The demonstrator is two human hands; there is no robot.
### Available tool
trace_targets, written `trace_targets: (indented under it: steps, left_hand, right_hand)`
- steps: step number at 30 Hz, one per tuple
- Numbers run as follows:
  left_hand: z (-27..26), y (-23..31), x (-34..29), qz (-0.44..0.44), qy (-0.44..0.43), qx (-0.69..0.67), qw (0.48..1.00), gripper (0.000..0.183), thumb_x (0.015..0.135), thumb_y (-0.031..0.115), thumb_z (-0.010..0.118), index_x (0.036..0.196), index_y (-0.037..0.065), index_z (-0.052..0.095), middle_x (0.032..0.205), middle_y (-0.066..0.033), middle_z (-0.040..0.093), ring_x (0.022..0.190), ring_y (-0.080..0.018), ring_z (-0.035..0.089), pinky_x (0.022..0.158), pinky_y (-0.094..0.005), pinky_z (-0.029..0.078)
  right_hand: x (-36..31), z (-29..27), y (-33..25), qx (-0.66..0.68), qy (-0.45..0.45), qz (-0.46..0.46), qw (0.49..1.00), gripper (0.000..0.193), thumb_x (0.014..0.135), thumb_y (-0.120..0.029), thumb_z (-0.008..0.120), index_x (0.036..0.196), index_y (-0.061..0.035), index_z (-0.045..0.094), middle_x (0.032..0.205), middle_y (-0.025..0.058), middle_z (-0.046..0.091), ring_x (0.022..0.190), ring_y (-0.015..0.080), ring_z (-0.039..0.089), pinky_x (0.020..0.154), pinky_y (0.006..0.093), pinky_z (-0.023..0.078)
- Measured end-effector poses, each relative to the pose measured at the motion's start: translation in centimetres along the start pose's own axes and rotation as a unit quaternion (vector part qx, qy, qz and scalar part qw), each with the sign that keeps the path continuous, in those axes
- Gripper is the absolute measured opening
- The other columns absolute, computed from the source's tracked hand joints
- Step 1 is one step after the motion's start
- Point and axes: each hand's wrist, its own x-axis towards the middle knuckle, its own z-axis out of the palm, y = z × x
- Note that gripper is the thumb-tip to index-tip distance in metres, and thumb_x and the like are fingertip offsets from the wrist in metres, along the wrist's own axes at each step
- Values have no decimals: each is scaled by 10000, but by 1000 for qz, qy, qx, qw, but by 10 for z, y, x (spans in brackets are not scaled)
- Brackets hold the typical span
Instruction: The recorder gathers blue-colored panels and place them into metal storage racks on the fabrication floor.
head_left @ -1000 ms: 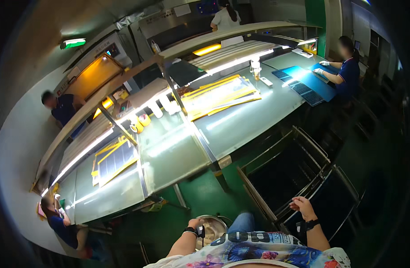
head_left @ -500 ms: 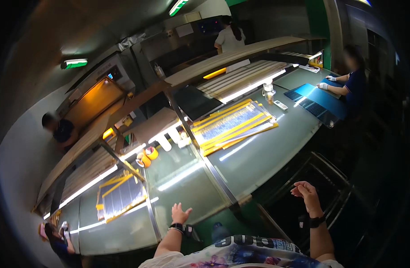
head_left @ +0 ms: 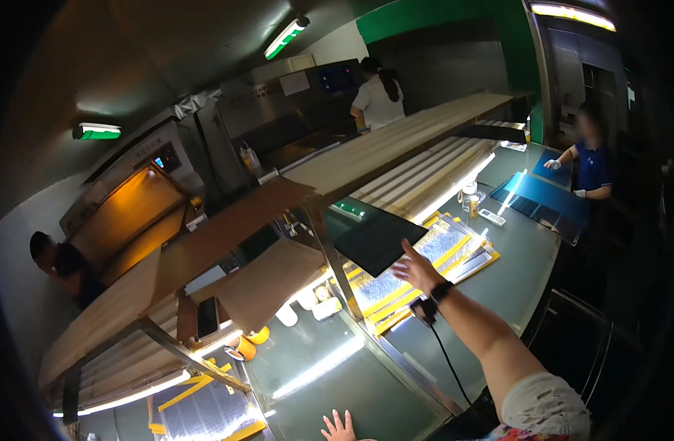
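My right hand (head_left: 417, 272) reaches forward over the bench to the near edge of a flat black panel (head_left: 370, 239). Its fingers are apart and overlap that edge; whether they press on it I cannot tell. The panel lies at shelf height beside a metal post, above yellow-edged sheets (head_left: 454, 246) stacked on the bench. A black band with a small box and a cable is on my right wrist. At the lower edge of the view my left hand (head_left: 339, 426) shows only its spread fingers, over the green-grey bench top (head_left: 315, 389), holding nothing.
A long wooden shelf (head_left: 417, 136) on metal posts runs above lit strips. Orange tape rolls (head_left: 249, 345), a dark phone-like slab (head_left: 207, 317), a bottle (head_left: 470, 198) and a white remote (head_left: 492, 217) are about. One person (head_left: 594, 162) handles blue panels at right; others stand behind the shelf.
My right hand has swung up and forward from beside my body to the black panel. My left hand has dropped toward the lower edge. The view has moved closer to the shelf.
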Motion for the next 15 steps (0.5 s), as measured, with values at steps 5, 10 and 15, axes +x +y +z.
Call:
trace_targets:
  steps: [5,10,15]
  left_hand:
    - [-17,26,-3,9,20,39,999,932,639,398,720,1331,5,235,1348,-305,195,1246,-479,166,934,-633,210]
    - [4,10,2,-20,9,50,999,1260,416,660,714,1369,60,150,1407,-251,46,1281,-473,4,938,-648,163]
    - [-1,5,7,-32,-9,44,998,1274,425,636,732,1381,81,99,1423,-221,1,1292,-450,-27,955,-643,127]
  right_hand:
    - [48,-14,15,104,36,-97,989,181,793,-155,614,935,-67,542,870,73,602,745,177,580,679,351,480]
    - [-61,-91,16,109,1,-151,983,242,816,-94,565,1020,33,531,1003,133,591,896,228,586,823,323,473]
    - [-254,-206,23,156,12,-166,974,331,843,-68,505,1151,32,440,1150,139,508,1078,283,475,961,417,351]
